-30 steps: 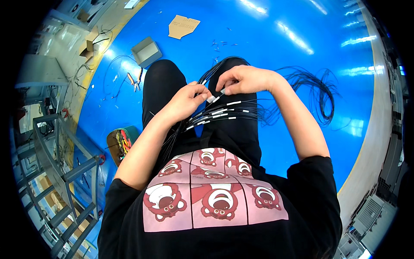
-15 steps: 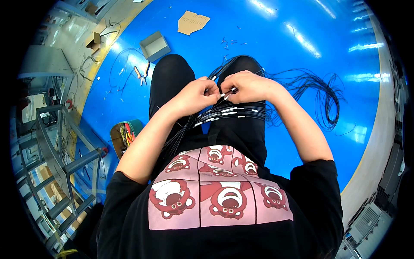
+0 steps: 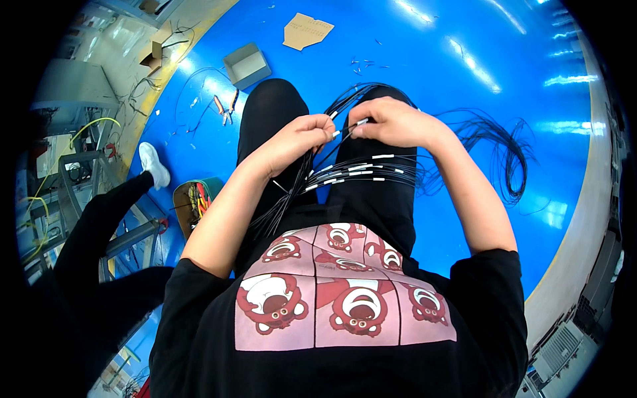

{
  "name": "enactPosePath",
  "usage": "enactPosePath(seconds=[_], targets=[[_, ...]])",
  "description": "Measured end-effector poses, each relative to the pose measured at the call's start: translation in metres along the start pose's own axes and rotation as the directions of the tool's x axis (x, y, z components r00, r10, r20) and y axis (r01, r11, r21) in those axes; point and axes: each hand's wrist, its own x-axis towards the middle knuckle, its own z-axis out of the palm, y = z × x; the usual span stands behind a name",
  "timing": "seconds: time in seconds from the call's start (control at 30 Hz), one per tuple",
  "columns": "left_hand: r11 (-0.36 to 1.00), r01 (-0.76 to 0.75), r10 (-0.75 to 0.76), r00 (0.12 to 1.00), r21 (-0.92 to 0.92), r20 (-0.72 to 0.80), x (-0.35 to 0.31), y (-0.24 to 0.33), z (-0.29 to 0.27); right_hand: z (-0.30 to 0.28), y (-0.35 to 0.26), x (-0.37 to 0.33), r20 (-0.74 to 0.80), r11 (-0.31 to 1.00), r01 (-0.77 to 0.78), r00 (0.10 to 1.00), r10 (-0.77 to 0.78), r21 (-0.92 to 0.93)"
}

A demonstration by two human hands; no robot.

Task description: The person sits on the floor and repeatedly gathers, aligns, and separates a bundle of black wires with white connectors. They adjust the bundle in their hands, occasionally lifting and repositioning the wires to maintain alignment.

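Note:
Thin black wires (image 3: 371, 168) with white sleeve markers lie in a bundle across my thighs. Over my left thigh's inner side, my left hand (image 3: 302, 139) pinches a black wire close to a white marker (image 3: 336, 134). My right hand (image 3: 398, 124), above the right knee, has thumb and forefinger closed on a black wire by another white marker (image 3: 361, 122). A short gap separates the two hands, and wire spans it. Exactly which strands each hand grips is partly hidden by the fingers. Loose wire ends (image 3: 511, 159) trail in a coil to the right.
On the blue floor are a grey box (image 3: 234, 69), a cardboard piece (image 3: 309, 30) and orange-handled pliers (image 3: 227, 108). A green-sided bin (image 3: 211, 188) of tools stands at left. Another person's leg and white shoe (image 3: 154, 164) extend beside a metal frame (image 3: 133, 240).
My hands have moved slightly apart, the right one shifting up and right, exposing the wire between them. Another person's leg and white shoe have come into view at left.

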Motion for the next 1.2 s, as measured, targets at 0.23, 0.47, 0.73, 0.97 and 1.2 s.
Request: enactPosePath(seconds=[0.23, 0.47, 0.73, 0.97, 1.2], targets=[[0.998, -0.054, 0.057, 0.995, 0.044, -0.080, 0.000, -0.009, 0.008, 0.004, -0.002, 0.007, -0.041, 0.998, -0.011, 0.999, 0.008, -0.058], [0.958, -0.129, 0.167, 0.977, 0.255, -0.133, 0.005, -0.010, 0.021, -0.004, 0.003, 0.008, 0.049, 0.987, -0.015, 0.999, 0.023, -0.158], [0.997, 0.030, -0.037, 0.996, -0.077, -0.080, 0.002, 0.005, 0.008, -0.030, 0.020, 0.004, 0.140, 0.985, -0.169, 0.975, 0.173, -0.041], [0.990, 0.038, -0.046, 0.997, -0.135, -0.058, 0.003, 0.007, 0.008, -0.055, 0.054, -0.005, 0.067, 0.964, -0.243, 0.966, 0.250, -0.105], [0.989, -0.078, 0.072, 0.996, -0.125, -0.047, -0.002, 0.024, 0.009, -0.078, 0.085, -0.031, -0.017, 0.974, -0.177, 0.984, 0.177, -0.142]])
